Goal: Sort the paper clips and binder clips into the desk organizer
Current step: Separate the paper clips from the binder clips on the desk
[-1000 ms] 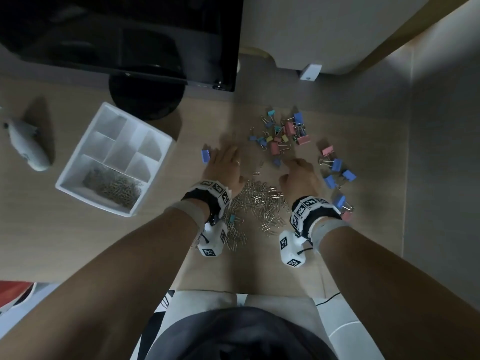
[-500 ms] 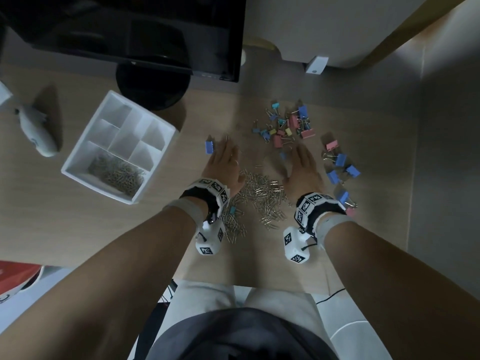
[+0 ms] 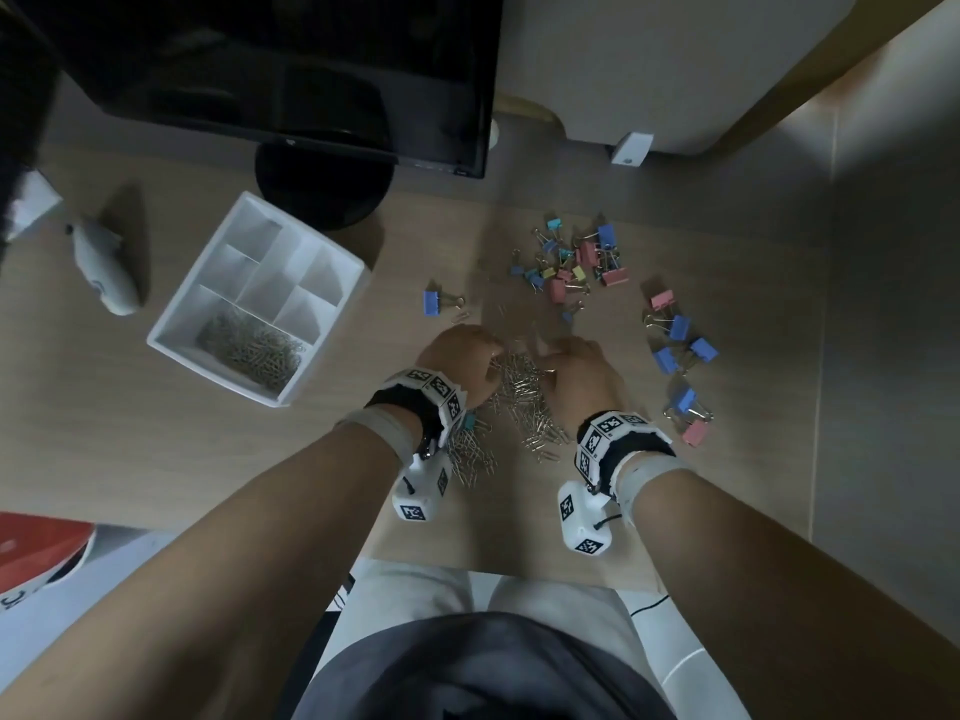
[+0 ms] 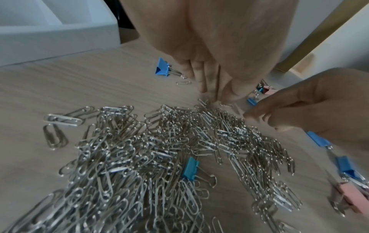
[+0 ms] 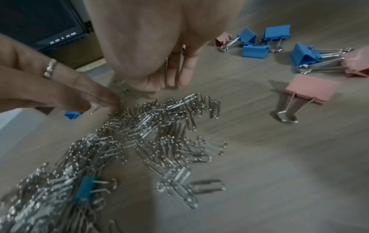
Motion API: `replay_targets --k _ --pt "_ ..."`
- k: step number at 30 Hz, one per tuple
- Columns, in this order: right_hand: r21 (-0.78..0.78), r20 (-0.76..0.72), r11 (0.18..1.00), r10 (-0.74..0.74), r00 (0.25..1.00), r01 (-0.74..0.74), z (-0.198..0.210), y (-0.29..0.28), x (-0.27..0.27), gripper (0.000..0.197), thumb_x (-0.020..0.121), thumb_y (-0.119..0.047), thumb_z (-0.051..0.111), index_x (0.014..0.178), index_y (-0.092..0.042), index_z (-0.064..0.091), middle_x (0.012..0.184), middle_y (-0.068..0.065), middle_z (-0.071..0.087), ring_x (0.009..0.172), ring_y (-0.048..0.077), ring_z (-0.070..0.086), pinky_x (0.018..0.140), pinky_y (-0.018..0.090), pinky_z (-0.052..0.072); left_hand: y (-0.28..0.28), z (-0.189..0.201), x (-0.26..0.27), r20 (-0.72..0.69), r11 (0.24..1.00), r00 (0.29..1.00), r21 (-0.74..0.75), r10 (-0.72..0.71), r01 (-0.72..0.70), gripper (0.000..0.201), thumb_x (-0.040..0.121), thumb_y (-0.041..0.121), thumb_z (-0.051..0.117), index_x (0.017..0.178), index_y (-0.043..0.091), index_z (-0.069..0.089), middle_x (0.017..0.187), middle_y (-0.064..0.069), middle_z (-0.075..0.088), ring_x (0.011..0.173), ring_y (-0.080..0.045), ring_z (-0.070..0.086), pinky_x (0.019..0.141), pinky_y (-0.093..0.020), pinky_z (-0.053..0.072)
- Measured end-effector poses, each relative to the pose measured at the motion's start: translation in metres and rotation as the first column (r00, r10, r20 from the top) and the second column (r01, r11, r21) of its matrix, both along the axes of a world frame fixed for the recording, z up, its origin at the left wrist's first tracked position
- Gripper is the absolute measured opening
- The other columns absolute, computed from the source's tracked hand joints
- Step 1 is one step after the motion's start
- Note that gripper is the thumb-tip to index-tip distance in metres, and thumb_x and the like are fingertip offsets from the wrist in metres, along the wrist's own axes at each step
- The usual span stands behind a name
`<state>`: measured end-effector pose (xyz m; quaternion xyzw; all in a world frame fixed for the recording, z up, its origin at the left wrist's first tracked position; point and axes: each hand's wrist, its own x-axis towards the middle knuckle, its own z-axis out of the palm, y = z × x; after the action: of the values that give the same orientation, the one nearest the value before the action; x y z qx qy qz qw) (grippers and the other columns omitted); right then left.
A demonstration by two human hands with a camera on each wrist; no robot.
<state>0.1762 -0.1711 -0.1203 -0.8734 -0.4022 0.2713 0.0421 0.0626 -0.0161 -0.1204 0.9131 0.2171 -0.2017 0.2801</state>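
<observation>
**Hands at the far edge of the paper clip pile**

Paper clips point(image 3: 519, 407), silver ones, lie in a loose pile on the wooden desk point(image 3: 208, 459), directly in front of the person. Both hands are placed at the far end of this pile, near each other. The left hand point(image 3: 460, 368) has its fingers bent downward, and the fingertips point(image 4: 211, 93) touch the desk at the edge of the clips. The right hand point(image 3: 576, 374) is also curved over the pile, with its fingers point(image 5: 159, 82) pointing down to the desk surface. Whether either hand already holds some clips I cannot tell, because the fingertips are blurred and partly hidden in both wrist views.

One small teal binder clip point(image 4: 189, 168) lies among the paper clips in the near part of the pile. A single blue binder clip point(image 3: 430, 302) is on the desk beyond the left hand. More binder clips, in pink, blue, yellow and teal, form a scattered group point(image 3: 571, 265) further back, and another group of blue and pink ones point(image 3: 678, 356) is at the right of the right hand.

The white desk organizer point(image 3: 171, 332) stands well apart on the left. Its long near compartment already contains paper clips point(image 3: 254, 350); the other compartments look empty. Behind it stands a black monitor point(image 3: 291, 70) on a round base.
</observation>
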Motion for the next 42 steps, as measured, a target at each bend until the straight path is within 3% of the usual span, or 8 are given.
replay_targets --k 3,7,15,19,26,32,37,42 --pt "0.061 -0.040 0.998 -0.029 0.999 0.032 0.002 0.015 0.004 0.043 0.092 -0.018 0.056 0.134 -0.021 0.058 0.138 0.001 0.053 0.125 0.026 0.045 0.097 0.043 0.049 0.009 0.001 0.007 0.063 0.995 0.993 0.016 0.096 -0.097 0.037 0.083 0.016 0.051 0.116 0.021 0.065 0.119 -0.005 0.064 0.112 -0.026 0.060 0.093 -0.039 0.052" --pt "-0.016 -0.111 0.996 0.084 0.990 -0.086 -0.009 0.033 0.010 0.067 0.092 -0.017 0.056 0.153 -0.018 0.030 0.161 -0.001 0.026 0.146 0.027 0.024 0.109 0.045 0.041 0.028 -0.005 0.025 -0.036 0.994 0.998 0.101 0.042 -0.038 0.069 0.090 0.017 0.057 0.151 0.006 0.026 0.160 -0.010 0.021 0.147 -0.026 0.021 0.120 -0.042 0.023" --pt "0.046 -0.048 0.999 -0.014 0.999 0.017 -0.006 0.026 0.001 0.040 0.091 -0.022 0.058 0.130 -0.031 0.064 0.133 -0.003 0.062 0.121 0.022 0.056 0.093 0.035 0.049 0.034 -0.023 0.046 -0.176 0.984 0.975 0.092 -0.136 0.154 0.078 0.093 0.029 0.055 0.154 0.003 0.014 0.163 -0.009 -0.009 0.151 -0.027 -0.005 0.120 -0.046 0.012" --pt "0.094 -0.019 0.976 -0.194 0.981 0.195 -0.003 0.018 0.008 0.049 0.083 -0.015 0.061 0.130 -0.024 0.061 0.133 0.000 0.057 0.123 0.024 0.050 0.093 0.040 0.052 0.025 -0.016 0.041 -0.115 0.959 0.960 0.102 -0.254 0.266 0.060 0.093 0.022 0.055 0.147 0.000 0.036 0.163 -0.011 0.005 0.150 -0.027 0.007 0.120 -0.039 0.013" --pt "-0.020 -0.061 0.982 -0.188 0.980 0.187 -0.004 0.011 0.012 0.034 0.087 -0.021 0.059 0.120 -0.032 0.064 0.131 -0.003 0.056 0.116 0.024 0.054 0.093 0.039 0.051 0.018 -0.012 0.017 0.077 0.981 0.978 -0.001 -0.193 0.194 0.042 0.085 0.000 0.054 0.124 0.013 0.061 0.139 -0.002 0.051 0.132 -0.026 0.044 0.107 -0.037 0.040" --pt "-0.050 -0.127 0.996 -0.080 0.989 0.074 -0.005 -0.001 -0.003 0.036 0.092 -0.022 0.057 0.127 -0.028 0.063 0.128 0.001 0.058 0.118 0.025 0.054 0.094 0.037 0.048 -0.004 0.004 -0.013 -0.016 0.990 0.998 -0.119 0.068 -0.069 0.048 0.091 0.019 0.056 0.139 0.023 0.052 0.143 -0.004 0.050 0.129 -0.023 0.049 0.107 -0.035 0.041" --pt "-0.008 -0.140 0.999 -0.046 0.989 0.045 -0.009 -0.011 -0.010 0.035 0.090 -0.029 0.063 0.125 -0.033 0.063 0.127 0.001 0.060 0.118 0.024 0.055 0.096 0.036 0.049 -0.030 0.011 -0.040 -0.107 0.973 0.973 0.125 0.206 -0.193 0.054 0.076 0.052 0.069 0.123 0.027 0.057 0.124 0.000 0.056 0.116 -0.024 0.054 0.098 -0.038 0.045" --pt "0.026 -0.084 0.999 0.023 0.996 -0.020 -0.009 -0.022 -0.009 0.043 0.089 -0.027 0.065 0.132 -0.028 0.057 0.123 0.006 0.060 0.122 0.028 0.048 0.094 0.039 0.046 -0.058 0.003 -0.056 -0.299 0.950 0.905 0.176 0.302 -0.259 0.039 0.087 0.053 0.060 0.113 0.024 0.062 0.125 -0.004 0.058 0.112 -0.029 0.061 0.096 -0.045 0.049"
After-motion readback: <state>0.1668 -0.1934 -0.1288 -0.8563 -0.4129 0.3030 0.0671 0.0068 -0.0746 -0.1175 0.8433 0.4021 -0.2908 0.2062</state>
